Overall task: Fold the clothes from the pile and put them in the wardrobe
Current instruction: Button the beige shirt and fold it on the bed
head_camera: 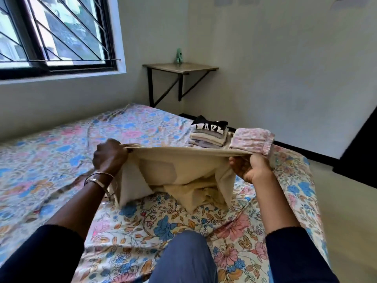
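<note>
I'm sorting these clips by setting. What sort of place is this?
Most likely a home bedroom: a bed under a floral bedsheet, a stack of folded clothes on it, and a barred window.

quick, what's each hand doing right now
Left hand: grips one end of the beige cloth.
Right hand: grips the other end.

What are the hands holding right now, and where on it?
Both hold the beige garment by its top edge: the left hand grips one end, the right hand the other, stretched above the bed.
</note>
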Demonstrator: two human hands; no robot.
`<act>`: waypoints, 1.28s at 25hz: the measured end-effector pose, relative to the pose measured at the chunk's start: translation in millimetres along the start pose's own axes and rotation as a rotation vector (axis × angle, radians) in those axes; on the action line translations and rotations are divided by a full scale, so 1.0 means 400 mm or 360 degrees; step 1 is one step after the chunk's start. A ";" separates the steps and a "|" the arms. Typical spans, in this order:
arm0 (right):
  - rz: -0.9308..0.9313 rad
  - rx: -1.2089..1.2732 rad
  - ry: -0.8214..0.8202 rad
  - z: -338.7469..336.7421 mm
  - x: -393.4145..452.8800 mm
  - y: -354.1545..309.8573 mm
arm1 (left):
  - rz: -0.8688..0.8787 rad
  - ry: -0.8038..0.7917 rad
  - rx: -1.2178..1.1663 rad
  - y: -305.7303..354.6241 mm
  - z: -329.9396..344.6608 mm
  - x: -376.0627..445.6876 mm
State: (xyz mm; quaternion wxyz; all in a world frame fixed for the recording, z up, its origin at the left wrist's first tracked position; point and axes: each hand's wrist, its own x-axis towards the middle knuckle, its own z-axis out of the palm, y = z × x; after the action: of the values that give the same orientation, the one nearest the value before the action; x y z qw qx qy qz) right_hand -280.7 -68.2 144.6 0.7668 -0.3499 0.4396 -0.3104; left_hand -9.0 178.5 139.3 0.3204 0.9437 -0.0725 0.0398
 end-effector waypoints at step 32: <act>-0.0666 -0.2567 -0.0147 -0.457 0.025 0.379 | 0.0309 0.0348 0.0373 -0.551 0.154 -0.250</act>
State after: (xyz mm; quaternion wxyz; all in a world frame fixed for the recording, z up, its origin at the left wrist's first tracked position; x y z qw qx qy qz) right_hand -414.2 -38.9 -49.9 0.2248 -0.8785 0.4209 -0.0217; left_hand -70.1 325.0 -53.7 0.2090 0.9531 -0.1228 0.1811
